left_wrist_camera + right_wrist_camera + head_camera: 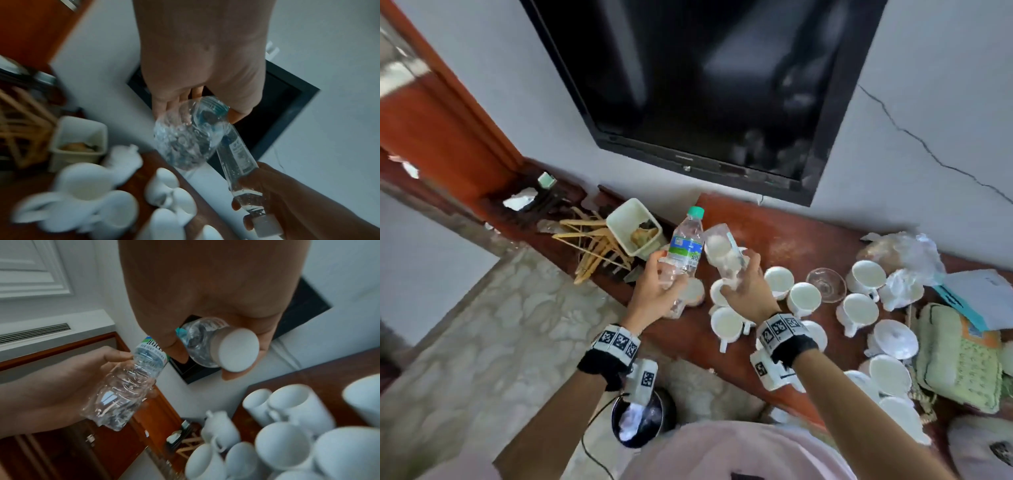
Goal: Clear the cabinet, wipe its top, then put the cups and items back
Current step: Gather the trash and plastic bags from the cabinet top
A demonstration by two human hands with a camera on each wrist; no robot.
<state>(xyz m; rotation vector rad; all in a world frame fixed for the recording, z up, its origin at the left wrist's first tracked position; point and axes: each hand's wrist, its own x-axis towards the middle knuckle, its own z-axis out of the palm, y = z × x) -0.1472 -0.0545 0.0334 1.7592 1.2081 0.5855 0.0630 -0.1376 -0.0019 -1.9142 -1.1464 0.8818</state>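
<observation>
Looks like the clearing stage: each hand grips a water bottle, left hand (654, 294) on the green-capped bottle (685, 245), right hand (748, 291) on the white-capped one (722, 251), both lifted mid-frame above the cups (803, 298) crowding the bench (774, 236).

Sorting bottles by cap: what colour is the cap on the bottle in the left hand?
Green, on the bottle in the left hand; clearest in the head view.

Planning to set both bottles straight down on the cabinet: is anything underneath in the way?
Yes. White cups crowd the cabinet top beneath the left hand and right hand, so lowering the green-capped bottle or the white-capped bottle straight down would likely hit them. Bare wood lies nearer the wall.
</observation>
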